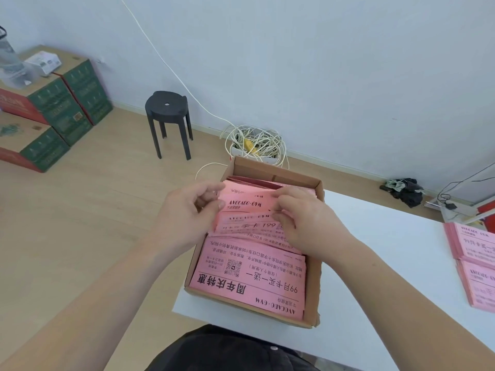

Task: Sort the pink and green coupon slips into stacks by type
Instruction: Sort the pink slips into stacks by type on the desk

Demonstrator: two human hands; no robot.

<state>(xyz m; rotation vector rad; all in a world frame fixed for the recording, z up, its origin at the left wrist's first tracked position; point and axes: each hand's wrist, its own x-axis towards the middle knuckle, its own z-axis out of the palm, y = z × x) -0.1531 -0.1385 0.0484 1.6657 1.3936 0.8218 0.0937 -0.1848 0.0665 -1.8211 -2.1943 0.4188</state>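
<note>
Pink slips (pixel 249 279), AVOCADO·GYM | left hand (pixel 187 212) pinches top slip (pixel 246 203) | right hand (pixel 308 223) pinches it

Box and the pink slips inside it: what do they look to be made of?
Box: brown cardboard, matte, probably corrugated, judging by its raw tan edges and stiff upright walls. Pink slips: thin printed paper with a matte, glare-free face. The upper ones bend and fan out where the left hand and right hand pinch them.

Upper pink slip (pixel 245 203): "AVOCADO·GYM". Near pink slip (pixel 249 285), printed inverted: "AVOCADO·GYM", "周年庆特惠", "99月卡买一送一", QR code. Right pink stack (pixel 476 245): "99月卡".
</note>
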